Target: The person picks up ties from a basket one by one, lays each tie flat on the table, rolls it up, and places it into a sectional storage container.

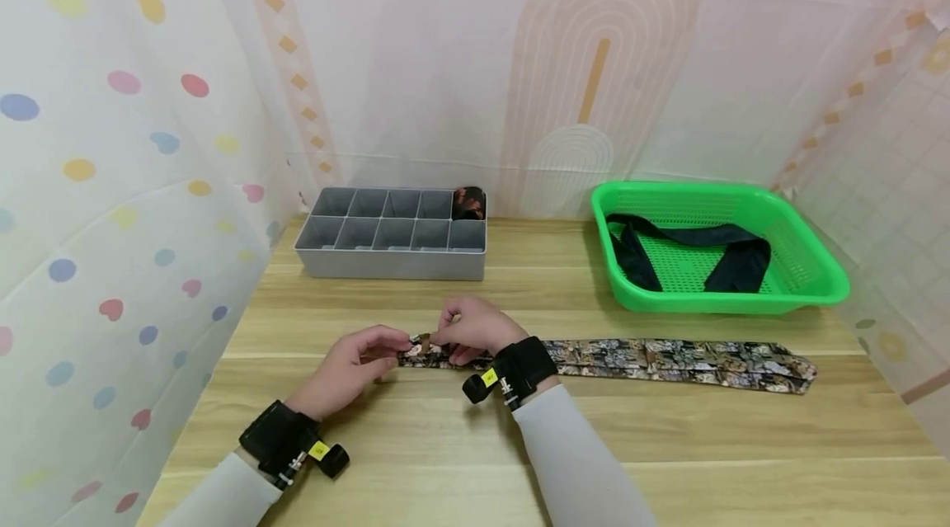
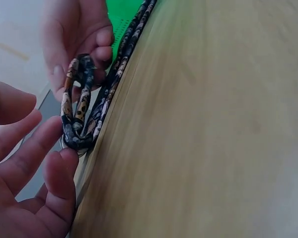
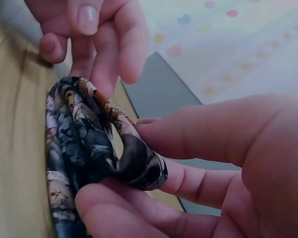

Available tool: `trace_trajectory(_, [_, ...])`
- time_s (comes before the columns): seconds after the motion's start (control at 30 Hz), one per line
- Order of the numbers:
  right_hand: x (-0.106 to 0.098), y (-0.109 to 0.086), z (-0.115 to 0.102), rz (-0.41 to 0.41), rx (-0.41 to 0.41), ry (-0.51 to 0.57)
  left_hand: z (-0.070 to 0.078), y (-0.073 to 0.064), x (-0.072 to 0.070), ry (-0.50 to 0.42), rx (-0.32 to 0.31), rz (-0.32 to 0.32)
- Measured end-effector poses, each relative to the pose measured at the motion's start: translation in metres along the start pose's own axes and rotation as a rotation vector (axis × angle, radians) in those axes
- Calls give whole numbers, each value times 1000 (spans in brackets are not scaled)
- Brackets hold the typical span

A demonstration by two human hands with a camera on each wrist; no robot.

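A patterned necktie (image 1: 698,360) lies lengthwise across the wooden table, its wide pointed end to the right. At the left, the narrow end is folded over on itself into a small loop (image 2: 79,106). My right hand (image 1: 478,327) pinches this folded part between thumb and fingers, as the right wrist view shows. My left hand (image 1: 349,362) is at the fold's outer end; in the left wrist view its fingertips touch the bend, while the thumb stands apart from it.
Behind the hands stands a grey divided box (image 1: 393,265) with a rolled dark, reddish-patterned necktie (image 1: 469,203) in its back right compartment. At the back right, a green basket (image 1: 809,263) holds a black necktie (image 1: 745,259). Patterned curtains (image 1: 416,57) hang behind and beside the table.
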State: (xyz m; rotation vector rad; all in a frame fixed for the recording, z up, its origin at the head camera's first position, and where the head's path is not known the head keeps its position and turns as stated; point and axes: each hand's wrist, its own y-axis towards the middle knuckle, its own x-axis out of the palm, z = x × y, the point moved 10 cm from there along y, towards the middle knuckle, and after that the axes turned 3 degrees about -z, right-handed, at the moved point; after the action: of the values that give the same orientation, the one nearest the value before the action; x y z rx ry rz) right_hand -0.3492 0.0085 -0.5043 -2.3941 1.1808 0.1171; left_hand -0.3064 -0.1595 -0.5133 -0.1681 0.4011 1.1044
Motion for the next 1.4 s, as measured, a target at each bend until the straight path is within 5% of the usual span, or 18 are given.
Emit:
trace_trajectory(0.43, [-13, -1, 2, 206, 12, -366, 4, 3, 6, 128, -18, 19])
trace_trajectory(0.6, [-18, 0, 5, 220, -18, -425, 3, 14, 0, 233, -159, 101])
trace_trajectory(0.87, [-17, -6, 8, 327, -148, -471, 0, 41, 11, 173, -347, -52])
trace_trajectory(1.17, [-19, -10, 7, 340, -139, -418, 8, 48, 9, 153, -298, 54])
trace_trajectory(1.4, [-18, -4, 12, 311, -116, -347, 15, 48, 15, -27, -273, 93])
